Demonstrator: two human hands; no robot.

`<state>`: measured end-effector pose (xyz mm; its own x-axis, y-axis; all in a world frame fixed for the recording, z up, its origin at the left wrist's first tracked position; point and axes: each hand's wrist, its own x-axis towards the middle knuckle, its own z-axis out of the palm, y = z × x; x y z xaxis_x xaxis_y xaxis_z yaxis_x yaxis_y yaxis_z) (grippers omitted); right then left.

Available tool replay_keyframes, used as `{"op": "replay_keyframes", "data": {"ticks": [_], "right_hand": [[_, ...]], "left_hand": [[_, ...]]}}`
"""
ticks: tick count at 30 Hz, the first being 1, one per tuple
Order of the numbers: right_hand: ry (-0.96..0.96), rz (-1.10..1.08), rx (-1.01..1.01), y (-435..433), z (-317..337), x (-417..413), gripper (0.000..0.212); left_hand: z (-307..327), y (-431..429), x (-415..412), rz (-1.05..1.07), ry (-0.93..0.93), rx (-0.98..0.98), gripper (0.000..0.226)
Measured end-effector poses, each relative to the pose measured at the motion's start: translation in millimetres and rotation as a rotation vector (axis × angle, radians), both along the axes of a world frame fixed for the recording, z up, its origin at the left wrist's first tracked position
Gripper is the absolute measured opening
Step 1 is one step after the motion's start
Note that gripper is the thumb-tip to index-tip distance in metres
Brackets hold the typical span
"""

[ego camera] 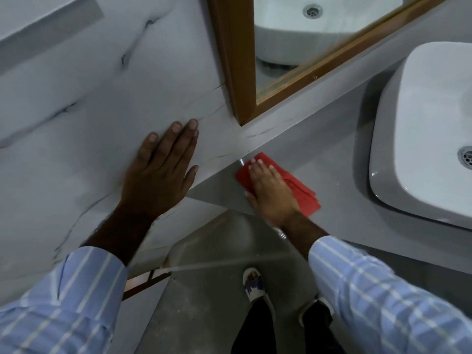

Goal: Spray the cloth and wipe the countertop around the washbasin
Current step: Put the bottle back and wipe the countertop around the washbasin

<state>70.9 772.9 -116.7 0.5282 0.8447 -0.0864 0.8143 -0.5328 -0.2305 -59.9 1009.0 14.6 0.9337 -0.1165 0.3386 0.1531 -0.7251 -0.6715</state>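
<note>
Head view: the right hand (pixel 270 190) presses flat, fingers spread, on the red cloth (pixel 301 187) at frame centre, on the countertop (pixel 339 159) corner left of the basin (pixel 419 129). The left hand (pixel 163 172) lies open on the wall (pixel 89 98). The folded cloth could bunch or slip off the near edge.

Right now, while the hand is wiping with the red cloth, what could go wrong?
1. The red cloth sits by the countertop's front edge, partly bunched under the right hand; a long stroke might push it off onto the floor.
2. The left hand leans flat on the marble wall; it could slip if the wall is wet.
3. A sweep rightward may bump the washbasin.
</note>
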Motion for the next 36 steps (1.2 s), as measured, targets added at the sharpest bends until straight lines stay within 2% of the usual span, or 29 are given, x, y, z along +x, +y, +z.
{"op": "replay_keyframes", "data": {"ticks": [6, 9, 11, 13, 15, 17, 19, 21, 24, 26, 27, 29, 30, 32, 34, 36], "right_hand": [[-0.104, 0.368, -0.061, 61, -6, -60, 0.069], [-0.169, 0.504, -0.054, 53, -10, -46, 0.069], [-0.14, 0.503, -0.006, 33, -13, -25, 0.069], [-0.092, 0.367, 0.07, 7, -18, -4, 0.069], [-0.009, 0.072, 0.166, -16, -20, 11, 0.067], [0.007, -0.328, 0.111, -13, -17, 15, 0.067], [0.023, -0.504, 0.063, 9, -14, 3, 0.069], [0.038, -0.363, 0.069, 29, -10, -14, 0.066], [-0.064, 0.076, -0.037, 28, -18, -33, 0.064], [-0.043, 0.221, 0.02, 14, -18, -25, 0.066], [-0.011, 0.224, 0.066, 5, -14, -18, 0.068], [0.124, 0.031, 0.159, -14, 1, -7, 0.074], [0.172, -0.124, 0.175, -25, 11, 0, 0.077], [0.214, -0.387, 0.08, -44, 26, 7, 0.082], [0.252, -0.473, -0.074, -56, 36, 6, 0.08], [0.315, -0.486, -0.129, -56, 40, 2, 0.065]], "left_hand": [[-1, 2, 0, -0.019, 0.002, 0.035, 0.076], [-2, 4, 0, 0.001, 0.003, 0.037, 0.077], [-2, 3, -1, 0.016, 0.002, 0.006, 0.076], [-1, 2, -2, 0.024, 0.006, -0.025, 0.077], [-1, 1, -2, 0.03, 0.015, -0.035, 0.076], [-1, 0, -1, 0.038, 0.031, -0.032, 0.076], [0, -1, -1, 0.047, 0.04, -0.034, 0.076], [1, -2, -1, 0.045, 0.05, -0.033, 0.076], [1, -10, 0, 0.098, 0.051, -0.086, 0.075], [-10, -27, -1, 0.118, 0.099, -0.233, 0.073], [-18, -39, 0, 0.096, 0.15, -0.351, 0.071], [-43, -60, -6, 0.095, 0.255, -0.641, 0.065], [-55, -67, -7, 0.152, 0.277, -0.802, 0.063], [-75, -75, 0, 0.364, 0.258, -1.106, 0.06], [-83, -80, 14, 0.554, 0.247, -1.284, 0.057], [-88, -84, 28, 0.636, 0.247, -1.359, 0.053]]}}
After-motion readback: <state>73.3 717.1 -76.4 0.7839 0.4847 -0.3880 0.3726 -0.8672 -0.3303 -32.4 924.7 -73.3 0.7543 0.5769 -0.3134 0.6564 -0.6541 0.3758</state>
